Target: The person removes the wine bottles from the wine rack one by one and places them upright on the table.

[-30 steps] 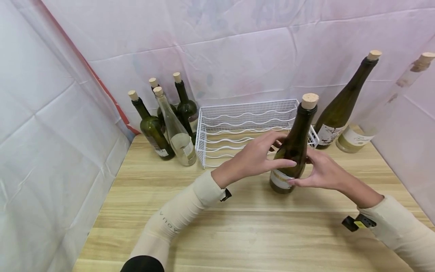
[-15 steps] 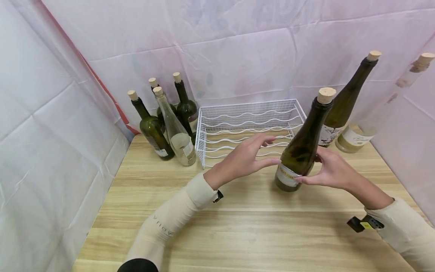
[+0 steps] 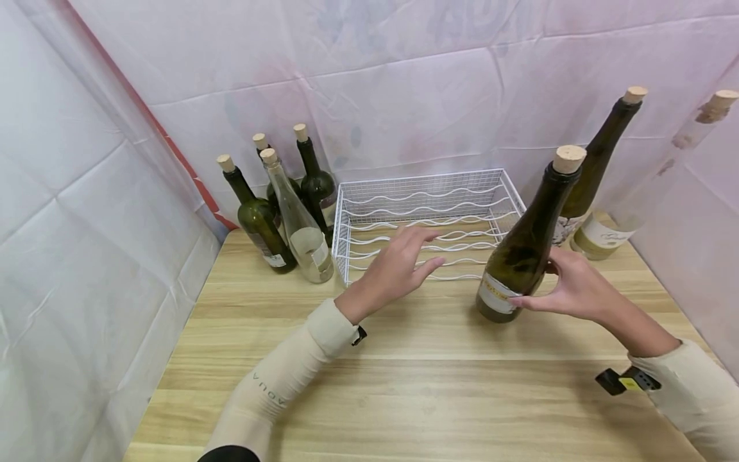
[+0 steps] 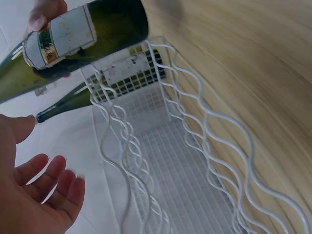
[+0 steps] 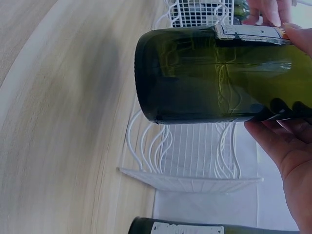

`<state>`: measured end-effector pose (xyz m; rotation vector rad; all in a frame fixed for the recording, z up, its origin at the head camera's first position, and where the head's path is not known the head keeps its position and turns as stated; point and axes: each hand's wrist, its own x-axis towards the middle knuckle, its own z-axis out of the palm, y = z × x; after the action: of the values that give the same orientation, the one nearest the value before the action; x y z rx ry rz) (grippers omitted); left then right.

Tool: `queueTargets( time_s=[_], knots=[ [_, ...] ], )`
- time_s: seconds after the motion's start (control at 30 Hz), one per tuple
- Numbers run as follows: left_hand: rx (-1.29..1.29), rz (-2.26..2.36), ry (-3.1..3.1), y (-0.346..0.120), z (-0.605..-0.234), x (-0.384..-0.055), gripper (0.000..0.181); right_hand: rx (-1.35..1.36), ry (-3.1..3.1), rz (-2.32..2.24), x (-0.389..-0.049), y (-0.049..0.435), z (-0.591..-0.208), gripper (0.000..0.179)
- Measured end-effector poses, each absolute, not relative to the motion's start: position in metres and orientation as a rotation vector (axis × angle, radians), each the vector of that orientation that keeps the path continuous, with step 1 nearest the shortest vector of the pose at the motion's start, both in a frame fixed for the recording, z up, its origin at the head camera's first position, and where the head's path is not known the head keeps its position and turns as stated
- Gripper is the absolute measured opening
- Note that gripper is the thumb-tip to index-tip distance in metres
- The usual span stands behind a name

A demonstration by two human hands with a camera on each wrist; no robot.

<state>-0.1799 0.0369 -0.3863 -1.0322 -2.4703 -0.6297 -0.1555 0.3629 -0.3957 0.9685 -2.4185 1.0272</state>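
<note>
In the head view my right hand grips a corked green wine bottle by its body, thumb at the white label. The bottle leans slightly right, its cork up. The right wrist view shows the bottle's base apart from the wooden tabletop, with a shadow on the wood. My left hand holds nothing, fingers and thumb spread, over the front of a white wire wine rack. Wavy bars run along the rack, and no bottle lies on them. The bottle hides the rack's front right corner in the head view.
Left of the rack stand several corked bottles, among them a green bottle and a clear bottle. On the right stand a tall green bottle and a clear bottle with a pale label. White sheeting hangs behind.
My left hand has let go of the bottle and moved left over the rack. My right hand has carried the bottle a little to the right, and it leans more.
</note>
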Motion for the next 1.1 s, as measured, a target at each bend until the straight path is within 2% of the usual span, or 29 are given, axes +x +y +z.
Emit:
queueTargets(
  time_s=[0.83,1.1],
  knots=[
    [-0.727,-0.309,-2.623,-0.011,-0.417,-0.205,0.054,0.802,-2.447,1.017,-0.152,0.395,-0.386,0.080],
    [-0.701,-0.290,-2.666,-0.016,-0.424,-0.209,0.057,0.756,-2.433,1.018,-0.150,0.410,-0.388,0.072]
  ],
)
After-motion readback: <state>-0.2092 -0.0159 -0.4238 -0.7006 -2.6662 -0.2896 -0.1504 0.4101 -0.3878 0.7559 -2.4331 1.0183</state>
